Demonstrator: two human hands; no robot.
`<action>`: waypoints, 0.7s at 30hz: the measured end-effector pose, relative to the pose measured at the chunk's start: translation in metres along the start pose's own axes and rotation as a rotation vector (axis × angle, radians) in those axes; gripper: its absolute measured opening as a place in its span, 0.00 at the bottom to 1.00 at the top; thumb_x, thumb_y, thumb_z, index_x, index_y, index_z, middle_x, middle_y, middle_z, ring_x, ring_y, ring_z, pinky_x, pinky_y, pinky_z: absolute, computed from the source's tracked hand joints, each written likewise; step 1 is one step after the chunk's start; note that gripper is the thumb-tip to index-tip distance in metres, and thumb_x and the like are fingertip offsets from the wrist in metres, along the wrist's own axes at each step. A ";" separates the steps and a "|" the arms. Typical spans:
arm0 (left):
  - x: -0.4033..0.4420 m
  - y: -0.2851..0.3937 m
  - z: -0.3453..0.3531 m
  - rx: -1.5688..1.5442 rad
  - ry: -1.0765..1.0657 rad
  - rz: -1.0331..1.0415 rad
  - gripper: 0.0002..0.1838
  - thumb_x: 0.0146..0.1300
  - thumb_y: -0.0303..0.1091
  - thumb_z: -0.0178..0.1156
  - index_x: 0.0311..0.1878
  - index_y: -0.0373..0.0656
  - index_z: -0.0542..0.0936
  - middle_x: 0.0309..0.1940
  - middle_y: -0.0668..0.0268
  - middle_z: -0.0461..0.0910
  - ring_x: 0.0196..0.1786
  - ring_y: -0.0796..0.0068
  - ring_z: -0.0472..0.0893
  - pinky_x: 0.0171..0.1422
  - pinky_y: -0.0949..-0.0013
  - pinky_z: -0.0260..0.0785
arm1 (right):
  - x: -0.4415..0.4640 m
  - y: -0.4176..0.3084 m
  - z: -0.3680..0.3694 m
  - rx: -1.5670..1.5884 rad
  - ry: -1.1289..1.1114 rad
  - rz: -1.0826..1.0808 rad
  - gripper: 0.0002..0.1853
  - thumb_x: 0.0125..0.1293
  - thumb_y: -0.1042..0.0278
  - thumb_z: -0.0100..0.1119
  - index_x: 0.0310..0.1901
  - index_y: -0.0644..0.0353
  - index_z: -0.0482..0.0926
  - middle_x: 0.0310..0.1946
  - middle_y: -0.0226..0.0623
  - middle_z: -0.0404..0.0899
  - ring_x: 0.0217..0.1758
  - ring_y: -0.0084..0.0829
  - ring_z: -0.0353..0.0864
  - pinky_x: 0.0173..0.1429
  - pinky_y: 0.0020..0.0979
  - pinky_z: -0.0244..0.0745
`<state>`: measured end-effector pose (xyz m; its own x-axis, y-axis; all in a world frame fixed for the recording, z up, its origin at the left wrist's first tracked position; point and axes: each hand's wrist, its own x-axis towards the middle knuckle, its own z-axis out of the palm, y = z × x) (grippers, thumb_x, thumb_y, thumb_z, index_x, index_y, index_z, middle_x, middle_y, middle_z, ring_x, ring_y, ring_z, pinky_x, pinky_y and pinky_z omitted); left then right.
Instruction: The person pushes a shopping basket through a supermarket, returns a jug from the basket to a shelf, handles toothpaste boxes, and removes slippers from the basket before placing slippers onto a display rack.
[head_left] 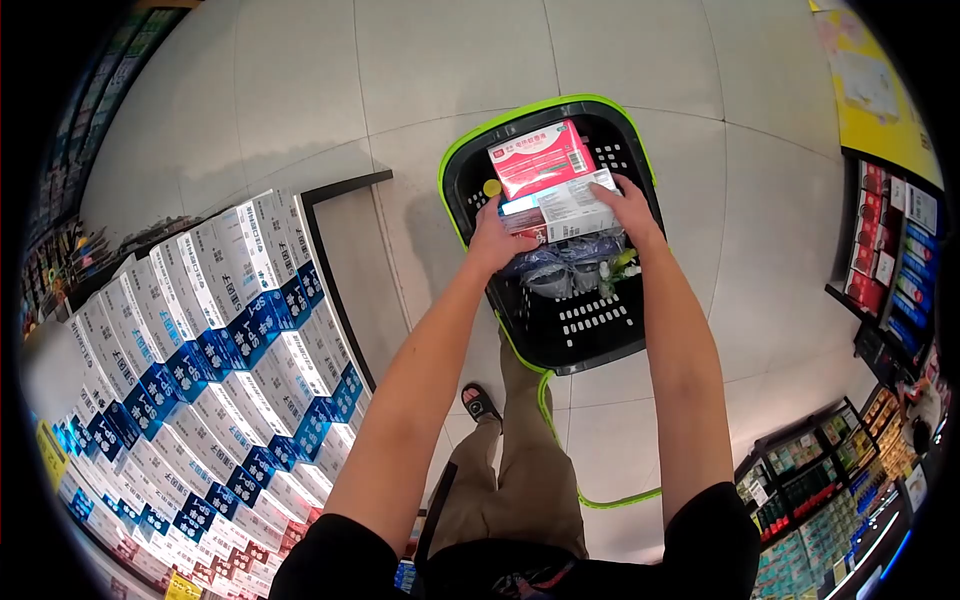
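Observation:
A black basket (590, 352) with a lime-green rim stands on the floor in front of me. Inside it, my left hand (497, 240) and my right hand (633, 210) grip opposite ends of a white and dark red box (578, 206). Beyond that box lies a pink and white box (540, 158). Nearer to me are clear plastic-wrapped items (560, 272) and something green and white (615, 272). A round yellow cap (491, 188) shows beside my left hand.
Stacked white and blue boxes (230, 330) fill a display on the left, with a dark frame edge (335, 270) beside it. Shelves of goods (890, 250) stand at the right, and more shelves (815, 465) at the lower right. The basket's green handle (620, 503) hangs near my legs.

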<state>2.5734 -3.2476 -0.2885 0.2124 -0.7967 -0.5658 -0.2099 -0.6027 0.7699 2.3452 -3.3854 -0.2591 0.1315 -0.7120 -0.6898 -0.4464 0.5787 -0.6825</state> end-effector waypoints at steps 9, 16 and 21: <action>-0.015 0.040 -0.018 0.089 -0.110 -0.071 0.50 0.34 0.33 0.80 0.63 0.28 0.65 0.55 0.52 0.74 0.58 0.62 0.75 0.64 0.66 0.67 | -0.013 -0.002 -0.001 0.167 0.052 -0.046 0.31 0.54 0.63 0.71 0.59 0.66 0.74 0.47 0.42 0.81 0.48 0.30 0.80 0.51 0.29 0.75; -0.077 0.092 -0.034 -0.001 0.028 0.102 0.46 0.39 0.36 0.75 0.63 0.31 0.64 0.60 0.47 0.65 0.63 0.50 0.69 0.69 0.61 0.62 | -0.075 -0.066 -0.008 0.405 0.097 -0.195 0.26 0.58 0.73 0.68 0.59 0.65 0.74 0.50 0.38 0.78 0.53 0.28 0.77 0.56 0.28 0.72; -0.145 0.135 -0.059 0.099 0.185 0.203 0.46 0.39 0.31 0.76 0.63 0.34 0.63 0.56 0.51 0.68 0.60 0.56 0.71 0.65 0.61 0.64 | -0.130 -0.111 -0.005 0.429 0.033 -0.342 0.25 0.57 0.76 0.67 0.58 0.65 0.74 0.51 0.39 0.78 0.53 0.27 0.77 0.57 0.28 0.72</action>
<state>2.5711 -3.2111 -0.0852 0.3251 -0.8853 -0.3325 -0.3560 -0.4403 0.8243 2.3728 -3.3588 -0.0925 0.1745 -0.8962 -0.4078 0.0190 0.4172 -0.9086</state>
